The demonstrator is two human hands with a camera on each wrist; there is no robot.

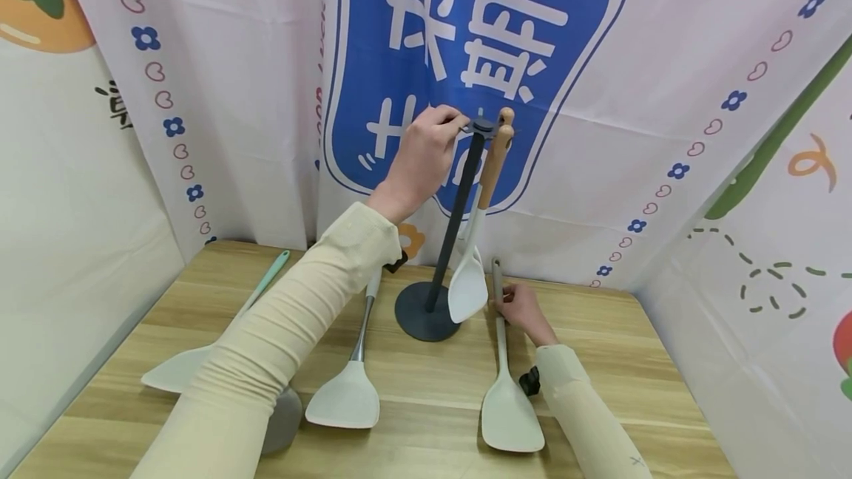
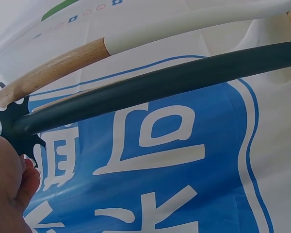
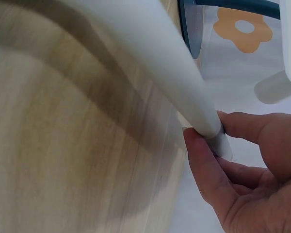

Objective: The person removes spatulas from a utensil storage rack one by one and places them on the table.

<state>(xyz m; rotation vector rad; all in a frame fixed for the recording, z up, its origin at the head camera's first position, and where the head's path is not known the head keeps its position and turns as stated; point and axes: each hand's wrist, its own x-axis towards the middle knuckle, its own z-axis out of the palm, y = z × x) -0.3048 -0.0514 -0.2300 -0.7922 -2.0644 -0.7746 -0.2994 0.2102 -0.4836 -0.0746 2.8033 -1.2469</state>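
A dark utensil stand (image 1: 459, 213) rises from a round base on the table. Two wooden-handled utensils hang on its right side, among them a white one with a wooden handle (image 1: 494, 168). My left hand (image 1: 429, 150) pinches the edge of the hook plate (image 2: 17, 119) at the stand's top. To the right of the base, my right hand (image 1: 524, 310) pinches the handle of a pale turner (image 1: 509, 412), whose blade points to the table's front. In the right wrist view, thumb and fingers meet around that handle (image 3: 184, 92).
On the wooden table (image 1: 426, 383) lies a white turner with a metal shank (image 1: 346, 398), left of the stand. Farther left, a green-handled utensil (image 1: 269, 276) and a grey blade (image 1: 282, 420) are partly behind the left sleeve. A printed curtain (image 1: 572, 191) hangs close behind the stand.
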